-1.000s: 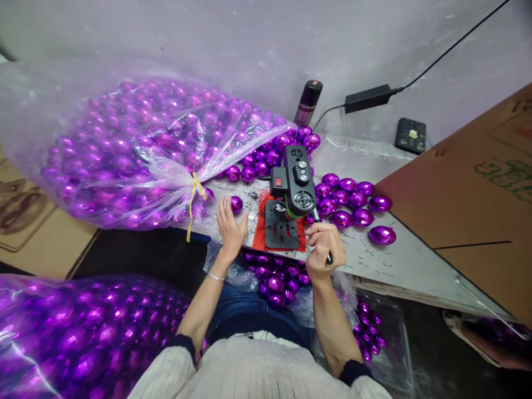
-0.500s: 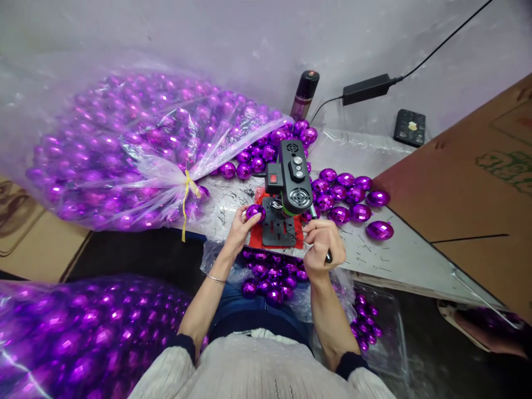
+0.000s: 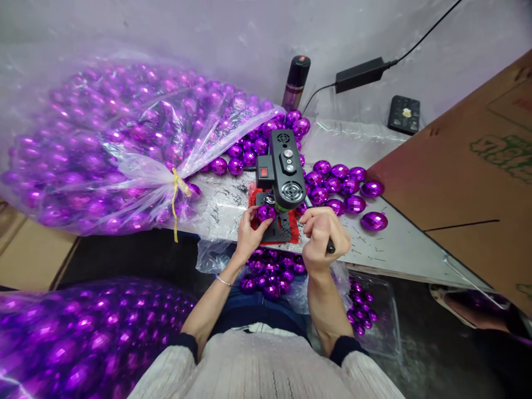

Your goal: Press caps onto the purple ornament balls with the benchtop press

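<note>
Left grip (image 3: 250, 234): clamped on purple ball (image 3: 266, 214), at machine (image 3: 286, 160) plate (image 3: 278, 234), near surface's (image 3: 386, 246) front edge | Right grip (image 3: 324, 239): wrapped around lever (image 3: 330, 246) | Loose balls (image 3: 331, 185): between machine and box (image 3: 461, 188)

At the far side of your bench (image 3: 376, 249) you have a dark can (image 3: 296, 83) with a black cap. To its right you see a black power adapter (image 3: 361, 75), a thin lead curving down from one end and a black cable (image 3: 429, 32) running from the other towards the upper right. Further right is a small black box (image 3: 404, 114) with a pale mark. A large cardboard box (image 3: 453, 177) with green print looms at your right. On your left, a bulging clear bag (image 3: 141, 166) is gathered by a yellow tie (image 3: 175, 191), with brown cardboard (image 3: 35, 249) near it
</note>
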{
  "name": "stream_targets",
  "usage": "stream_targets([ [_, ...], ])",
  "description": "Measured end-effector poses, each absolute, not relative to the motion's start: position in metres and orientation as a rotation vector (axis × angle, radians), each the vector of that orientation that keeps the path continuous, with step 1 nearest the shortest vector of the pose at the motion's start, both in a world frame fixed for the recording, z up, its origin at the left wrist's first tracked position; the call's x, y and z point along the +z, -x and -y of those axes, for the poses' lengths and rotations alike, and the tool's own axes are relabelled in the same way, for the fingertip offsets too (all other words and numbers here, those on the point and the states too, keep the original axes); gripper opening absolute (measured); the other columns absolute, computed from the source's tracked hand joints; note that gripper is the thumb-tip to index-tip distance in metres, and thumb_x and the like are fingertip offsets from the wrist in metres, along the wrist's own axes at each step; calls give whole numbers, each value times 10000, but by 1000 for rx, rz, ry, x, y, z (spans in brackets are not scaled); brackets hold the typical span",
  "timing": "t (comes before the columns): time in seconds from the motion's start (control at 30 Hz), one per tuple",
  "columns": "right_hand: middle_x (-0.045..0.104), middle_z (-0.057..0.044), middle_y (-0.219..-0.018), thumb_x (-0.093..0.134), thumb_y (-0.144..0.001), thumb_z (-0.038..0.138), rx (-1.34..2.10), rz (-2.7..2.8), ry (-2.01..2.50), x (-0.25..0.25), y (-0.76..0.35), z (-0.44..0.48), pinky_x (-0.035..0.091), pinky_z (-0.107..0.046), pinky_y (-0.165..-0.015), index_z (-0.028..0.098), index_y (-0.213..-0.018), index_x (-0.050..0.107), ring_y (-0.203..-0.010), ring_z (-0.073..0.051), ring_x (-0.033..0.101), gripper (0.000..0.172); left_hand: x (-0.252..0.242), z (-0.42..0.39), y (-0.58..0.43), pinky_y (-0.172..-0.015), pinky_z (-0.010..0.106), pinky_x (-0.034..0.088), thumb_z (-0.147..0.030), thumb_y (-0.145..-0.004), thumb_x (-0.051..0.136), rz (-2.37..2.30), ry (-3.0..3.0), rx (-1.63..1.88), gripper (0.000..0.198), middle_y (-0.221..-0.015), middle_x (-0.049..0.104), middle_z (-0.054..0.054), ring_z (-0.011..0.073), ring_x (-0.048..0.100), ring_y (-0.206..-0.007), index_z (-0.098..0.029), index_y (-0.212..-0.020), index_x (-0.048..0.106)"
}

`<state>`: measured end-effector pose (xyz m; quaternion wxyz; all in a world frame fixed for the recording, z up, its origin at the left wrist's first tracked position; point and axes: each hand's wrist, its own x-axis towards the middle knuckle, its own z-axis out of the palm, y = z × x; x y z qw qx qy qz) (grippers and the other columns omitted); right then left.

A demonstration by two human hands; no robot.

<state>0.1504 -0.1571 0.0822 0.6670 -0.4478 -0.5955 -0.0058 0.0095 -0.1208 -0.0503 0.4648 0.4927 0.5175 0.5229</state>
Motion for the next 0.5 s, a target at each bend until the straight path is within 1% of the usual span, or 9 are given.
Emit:
stream_targets([
  [0.13,561,30,-619,475,-1021,157,-12,1362,1012,80,-152,159,434,-314,-588,229,-671,527,-651,-141,645,361,-55,122,-7,-1072,452,540,-467,-855,861,-1381,-1491,1233,511,-1179,773,90,272,725,-1139,-234,-1268,667],
  [0.33,558,32,-614,471,-1012,155,-16,1375,1015,77,-153,160,453,-321,-608,234,-680,536,-651,-148,643,348,-62,117,-10,-1123,487,500,-486,-804,912,-1377,-1858,1151,615,-1240,774,99,295,722,-1166,-240,-1315,675],
  [0.5,578,22,-626,478,-1005,163,-18,1396,1028,73,-154,163,461,-334,-616,237,-699,558,-662,-164,646,325,-74,115,-17,-1131,489,504,-482,-841,883,-1335,-1963,1197,632,-1309,763,123,303,716,-1230,-228,-1373,654],
])
